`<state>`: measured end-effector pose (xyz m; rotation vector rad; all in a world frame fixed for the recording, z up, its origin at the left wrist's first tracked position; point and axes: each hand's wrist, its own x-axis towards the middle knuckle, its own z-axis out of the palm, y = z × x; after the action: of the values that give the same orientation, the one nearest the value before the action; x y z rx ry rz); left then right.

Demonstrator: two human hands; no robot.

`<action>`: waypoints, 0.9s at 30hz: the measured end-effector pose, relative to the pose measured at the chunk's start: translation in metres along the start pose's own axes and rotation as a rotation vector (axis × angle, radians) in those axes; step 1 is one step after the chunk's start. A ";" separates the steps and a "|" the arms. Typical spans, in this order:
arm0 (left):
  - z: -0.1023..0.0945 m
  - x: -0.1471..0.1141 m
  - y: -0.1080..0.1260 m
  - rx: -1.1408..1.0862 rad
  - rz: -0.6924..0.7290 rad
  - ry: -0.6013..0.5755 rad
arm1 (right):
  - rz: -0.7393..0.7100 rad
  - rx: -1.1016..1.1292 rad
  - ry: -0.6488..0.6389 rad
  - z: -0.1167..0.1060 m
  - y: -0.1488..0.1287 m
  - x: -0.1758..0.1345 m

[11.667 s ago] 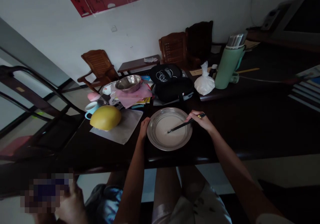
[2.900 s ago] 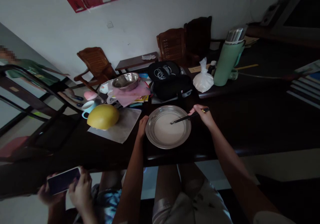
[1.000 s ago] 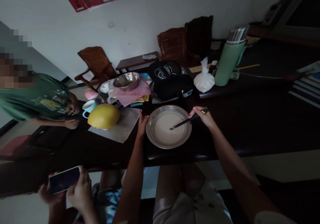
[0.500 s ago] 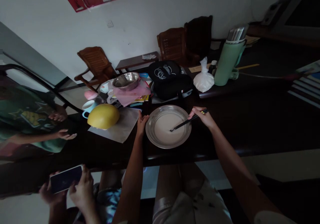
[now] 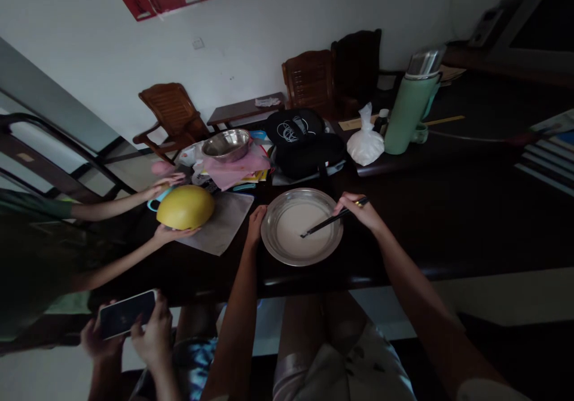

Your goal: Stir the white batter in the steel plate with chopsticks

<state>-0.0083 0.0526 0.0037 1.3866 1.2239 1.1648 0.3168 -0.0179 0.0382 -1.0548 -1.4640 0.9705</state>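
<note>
A wide metal bowl (image 5: 272, 247) with whitish liquid (image 5: 298, 225) in it stands near the front edge of the dark table (image 5: 403, 233). My left hand (image 5: 257, 224) grips the bowl's left rim, its fingers partly hidden. Over the right rim, my right hand (image 5: 357, 210) is closed around black chopsticks (image 5: 329, 222) with gold marks near the top. Their tips dip into the liquid left of the bowl's centre.
Another person's hands touch a yellow bowl (image 5: 185, 207) on the left; a second person holds a phone (image 5: 128, 314). Behind are a smaller metal bowl (image 5: 225, 144), a black case (image 5: 307, 144), a tied bag of white powder (image 5: 365, 144) and a green thermos (image 5: 410, 111).
The chopstick tips have shifted slightly left in the liquid. My left fingers have curled in at the rim. The person at left has leaned in and put hands on the yellow bowl.
</note>
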 end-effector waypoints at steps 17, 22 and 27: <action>0.000 -0.001 0.001 -0.069 0.009 0.006 | -0.017 -0.034 -0.019 0.003 0.003 0.002; 0.001 0.000 -0.002 -0.141 0.020 0.124 | 0.049 0.047 0.189 -0.004 0.003 0.002; 0.000 0.002 -0.006 -0.326 -0.102 0.146 | 0.044 0.061 0.026 0.002 -0.003 -0.001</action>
<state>-0.0093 0.0551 -0.0021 1.0007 1.1306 1.3443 0.3144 -0.0200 0.0403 -1.0557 -1.3867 1.0224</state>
